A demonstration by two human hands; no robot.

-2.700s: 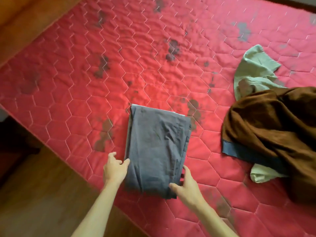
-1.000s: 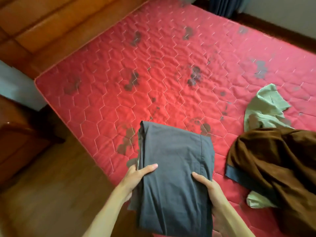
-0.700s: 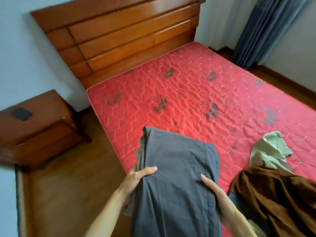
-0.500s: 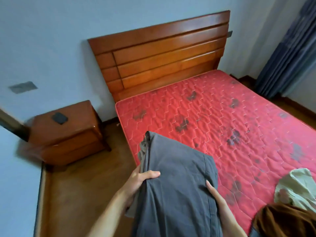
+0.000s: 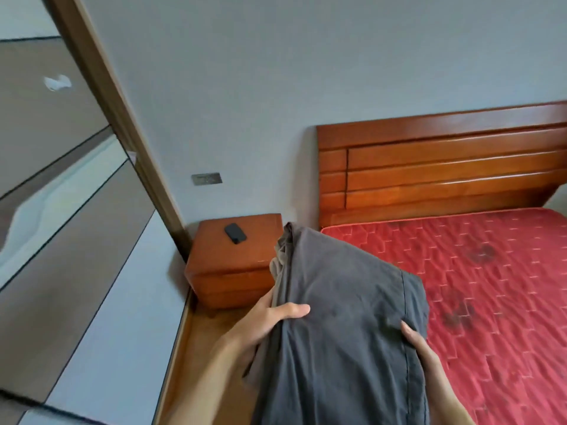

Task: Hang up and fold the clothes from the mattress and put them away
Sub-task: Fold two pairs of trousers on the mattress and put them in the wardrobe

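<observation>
Folded grey garment [image 5: 343, 326], lifted above red mattress [image 5: 491, 286]; left hand [image 5: 270, 320] and right hand [image 5: 420, 345] each clasp one side edge

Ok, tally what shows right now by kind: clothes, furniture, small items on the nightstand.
Clothes: 1, the folded grey garment, held by left hand and right hand.
Furniture: 2, the nightstand and the bed, with headboard and red mattress.
Small items: 1, the dark phone.
Total: 4.
</observation>
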